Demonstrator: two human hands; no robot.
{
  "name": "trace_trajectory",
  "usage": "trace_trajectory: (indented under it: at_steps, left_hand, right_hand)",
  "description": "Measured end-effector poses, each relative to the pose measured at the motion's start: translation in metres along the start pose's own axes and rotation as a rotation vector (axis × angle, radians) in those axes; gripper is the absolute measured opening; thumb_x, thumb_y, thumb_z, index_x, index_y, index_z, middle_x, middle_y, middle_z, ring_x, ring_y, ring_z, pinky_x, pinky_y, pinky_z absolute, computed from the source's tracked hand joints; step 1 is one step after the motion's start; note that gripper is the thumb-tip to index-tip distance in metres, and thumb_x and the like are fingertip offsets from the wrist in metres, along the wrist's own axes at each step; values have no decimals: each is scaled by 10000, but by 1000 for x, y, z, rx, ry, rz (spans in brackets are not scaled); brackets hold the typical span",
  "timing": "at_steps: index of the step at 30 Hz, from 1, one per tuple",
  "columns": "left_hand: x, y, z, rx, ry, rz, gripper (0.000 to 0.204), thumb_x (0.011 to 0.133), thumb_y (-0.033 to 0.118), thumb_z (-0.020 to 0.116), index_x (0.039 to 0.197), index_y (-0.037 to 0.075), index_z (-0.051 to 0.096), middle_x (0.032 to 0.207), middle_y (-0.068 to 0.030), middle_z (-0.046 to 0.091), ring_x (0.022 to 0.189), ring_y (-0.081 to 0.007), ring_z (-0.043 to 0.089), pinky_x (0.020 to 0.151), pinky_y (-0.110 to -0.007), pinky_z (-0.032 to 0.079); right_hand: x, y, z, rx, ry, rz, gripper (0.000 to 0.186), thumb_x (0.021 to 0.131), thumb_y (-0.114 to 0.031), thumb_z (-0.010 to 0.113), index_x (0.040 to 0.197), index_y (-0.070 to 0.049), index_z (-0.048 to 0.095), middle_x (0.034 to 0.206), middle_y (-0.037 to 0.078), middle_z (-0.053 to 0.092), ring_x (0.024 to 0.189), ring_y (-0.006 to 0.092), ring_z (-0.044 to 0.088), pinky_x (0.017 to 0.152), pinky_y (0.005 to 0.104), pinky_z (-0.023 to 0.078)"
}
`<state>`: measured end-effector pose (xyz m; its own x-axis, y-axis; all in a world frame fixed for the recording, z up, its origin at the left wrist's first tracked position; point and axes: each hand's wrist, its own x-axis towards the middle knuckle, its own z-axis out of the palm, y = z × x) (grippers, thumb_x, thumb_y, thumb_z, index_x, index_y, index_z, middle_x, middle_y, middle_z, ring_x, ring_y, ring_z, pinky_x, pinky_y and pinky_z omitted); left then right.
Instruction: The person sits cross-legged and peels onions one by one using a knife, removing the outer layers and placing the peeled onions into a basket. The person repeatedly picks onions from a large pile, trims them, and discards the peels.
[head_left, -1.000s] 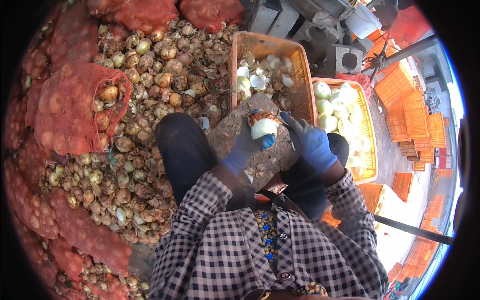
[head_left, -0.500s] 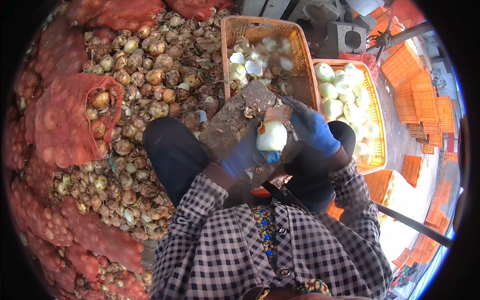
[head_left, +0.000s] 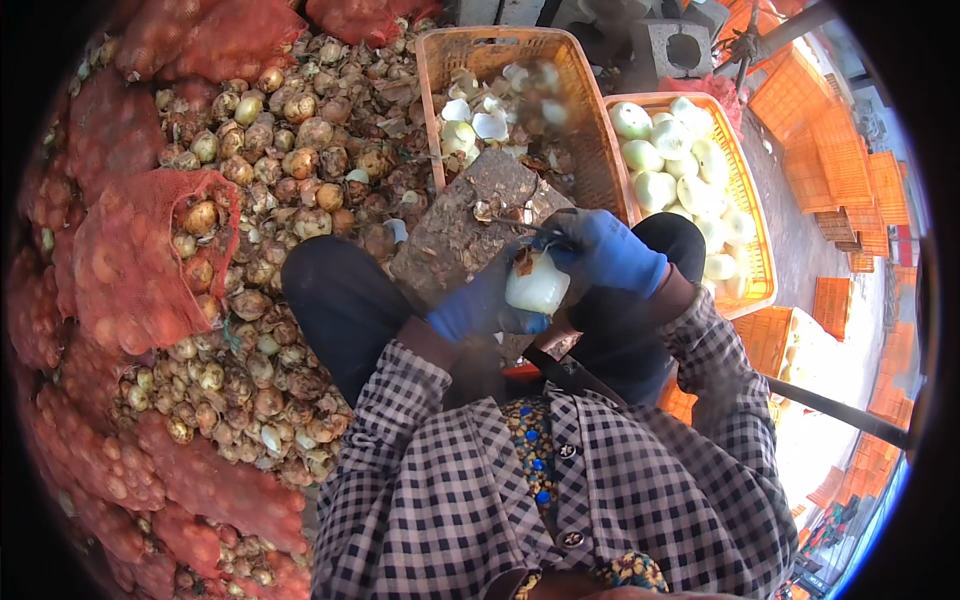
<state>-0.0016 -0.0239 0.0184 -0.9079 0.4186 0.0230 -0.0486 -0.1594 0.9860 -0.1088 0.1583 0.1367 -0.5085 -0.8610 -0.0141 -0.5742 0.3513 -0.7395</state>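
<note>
A mostly peeled white onion [head_left: 538,286] rests in my left hand [head_left: 474,300], whose blue-gloved fingers close around its side and underside. A scrap of brown skin still clings to its upper left. My right hand [head_left: 608,252], also gloved in blue, is closed at the onion's upper right edge. From its fingers a thin, dark knife [head_left: 515,223] points left; the handle is hidden in the grip. Below both hands lies a rough, dirt-covered board [head_left: 445,235] across my lap.
Ahead, an orange crate [head_left: 430,110] holds peelings. Peeled onions fill another crate [head_left: 765,255] at right. Unpeeled onions [head_left: 270,330] heap at left beside red mesh sacks [head_left: 140,260]. A concrete block [head_left: 660,50] stands behind, and a dark pole [head_left: 845,412] crosses at right.
The brown skin flap standing off the onion's top is gone from there. My right hand has moved left and closed in against the onion. The whole view has shifted slightly.
</note>
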Motion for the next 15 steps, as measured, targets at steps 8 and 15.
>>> trace_trajectory:
  at_steps: [8,15]
  left_hand:
    - [5,35,-6,-223,77,145,869,788,422,746,1408,5,304,1253,-131,571,1140,-245,578,1078,-394,353]
    - [15,-1,-18,-270,200,127,942,686,217,863,1396,72,261,1219,-111,548,1017,-218,629,815,-342,570]
  right_hand:
    - [-16,41,1,-271,342,274,461,868,-245,647,1288,-83,547,1088,160,624,914,362,646,764,390,526]
    - [-53,-25,-1,-488,101,205,554,865,-169,579,1397,-132,431,999,164,624,715,346,644,599,427,510]
